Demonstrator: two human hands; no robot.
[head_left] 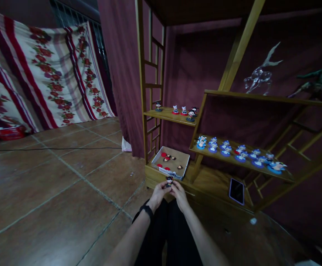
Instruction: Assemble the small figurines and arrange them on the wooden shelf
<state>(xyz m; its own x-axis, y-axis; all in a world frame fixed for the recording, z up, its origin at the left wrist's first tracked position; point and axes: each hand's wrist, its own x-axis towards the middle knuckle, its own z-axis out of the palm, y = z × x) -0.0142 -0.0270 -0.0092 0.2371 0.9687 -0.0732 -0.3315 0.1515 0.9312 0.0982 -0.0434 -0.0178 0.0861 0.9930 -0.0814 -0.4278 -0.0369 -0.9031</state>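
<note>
Between my two hands, just in front of the box, is a small dark-haired figurine [169, 181] on a dark base, held upright. My left hand [160, 193] pinches it from the left, and my right hand [179, 192] closes on its right side. Behind it, a shallow cardboard box [184, 159] sits on the bottom of the wooden shelf unit. Several loose figurine parts [167, 159] and red round bases [164, 154] lie in that box. On the left shelf board [168, 116] stand several finished-looking figurines [190, 115], some on red bases and some on dark ones.
Several blue-and-white figurines [226, 150] line the lower right shelf. A tablet or phone [236, 191] lies below them. A clear deer ornament [258, 79] and a dark green ornament [316, 85] stand higher up. A cable [66, 149] crosses the tiled floor [52, 192] near a hanging floral cloth [50, 70].
</note>
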